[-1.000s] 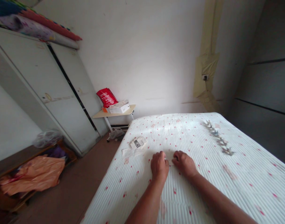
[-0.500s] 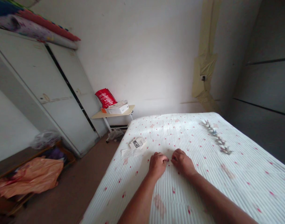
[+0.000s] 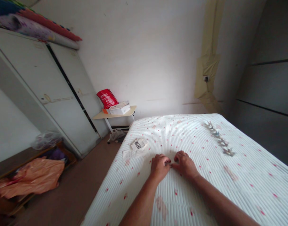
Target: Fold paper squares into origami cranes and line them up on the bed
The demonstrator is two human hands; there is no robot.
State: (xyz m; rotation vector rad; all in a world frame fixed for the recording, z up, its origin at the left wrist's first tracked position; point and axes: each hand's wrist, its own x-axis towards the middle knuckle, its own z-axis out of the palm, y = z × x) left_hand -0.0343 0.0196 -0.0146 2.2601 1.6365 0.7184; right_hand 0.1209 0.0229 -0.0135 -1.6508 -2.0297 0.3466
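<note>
Over the middle of the white ribbed bed cover, my left hand pinches a small greyish folded piece. My right hand is just right of it, fingers curled, its thumb reaching to the piece's edge; a gap shows between its thumb and forefinger. Printed paper sheets lie beyond my left hand. To the right, several small folded paper shapes stand in a slanting row on the cover.
Past the bed's far left corner, a small table holds a red bag and a white box. Pale cabinets stand at left, with an orange plastic bag on a low wooden piece. A wall is behind the bed.
The fingers of my right hand have opened somewhat, its thumb now extended toward my left hand. More of the small greyish piece shows at my left fingertips.
</note>
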